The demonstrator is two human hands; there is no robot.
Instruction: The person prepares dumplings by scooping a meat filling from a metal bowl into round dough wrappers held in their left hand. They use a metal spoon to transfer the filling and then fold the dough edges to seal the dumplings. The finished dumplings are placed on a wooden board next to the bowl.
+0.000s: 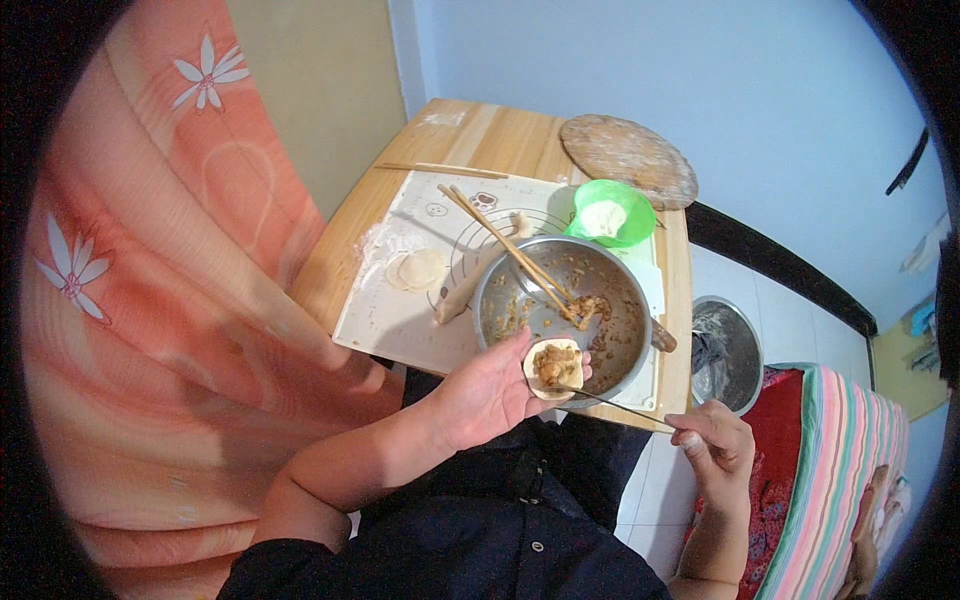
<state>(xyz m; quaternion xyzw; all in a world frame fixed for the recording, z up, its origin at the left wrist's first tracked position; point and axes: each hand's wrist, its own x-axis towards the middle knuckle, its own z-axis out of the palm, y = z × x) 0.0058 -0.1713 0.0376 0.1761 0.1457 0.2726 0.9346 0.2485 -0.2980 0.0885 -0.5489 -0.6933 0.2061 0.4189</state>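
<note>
The left hand (480, 390) is turned palm up and rather open, not clamped; the dough wrapper (535, 385) rests on its fingers, above the near edge of the metal bowl (625, 280). A heap of filling (553, 365) covers most of the wrapper, and this, I judge, is the first risk: with too much filling near the rim, the dough may not stick to itself, or it may tear. If the palm tilts, the filling could slide off.

The right hand (718, 445) has its thumb and fingers together, clamped on the end of a thin utensil (620, 405), whose other end reaches the filling. A hard push with this tip could pierce the dough.

Farther out, chopsticks (490, 232) lean in the bowl, their upper ends standing over its far rim; a sleeve or forearm that catches them might flip them out. Beside the bowl lie a dough roll (460, 300) and flat wrappers (420, 270) on the floury mat (385, 320). These wrappers seem to overlap, so they may stick to each other if the flour between them is little. The wooden surface (520, 130) carries all this.
</note>
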